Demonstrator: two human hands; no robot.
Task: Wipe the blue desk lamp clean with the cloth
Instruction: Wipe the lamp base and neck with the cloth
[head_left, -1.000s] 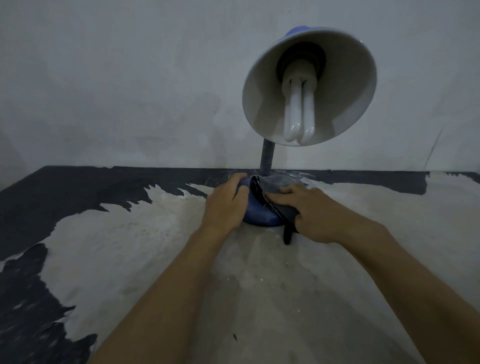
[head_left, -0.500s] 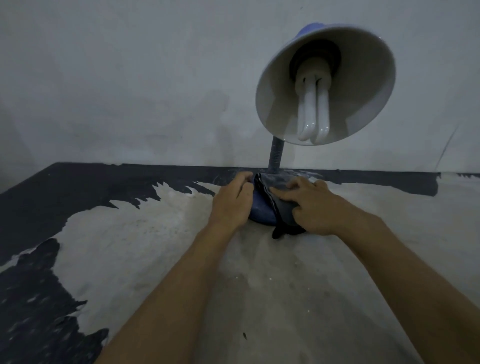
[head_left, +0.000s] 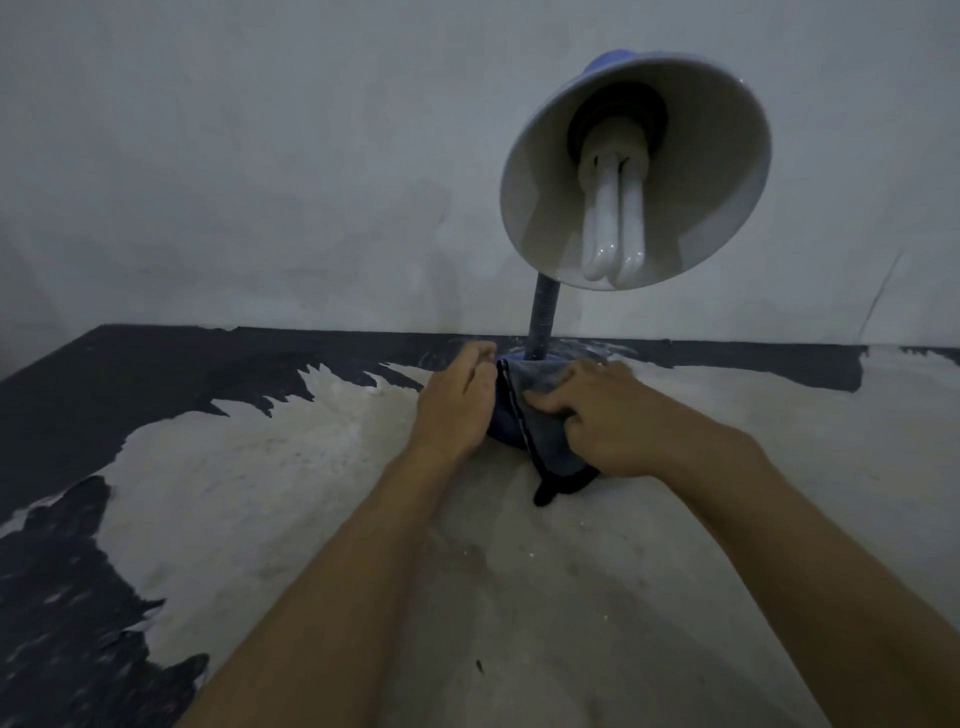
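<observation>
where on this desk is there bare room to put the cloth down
Bare desktop lies left of the left hand, and right of the right hand toward the wall. It is crowded at the lamp base, under cloth and both hands.
</observation>
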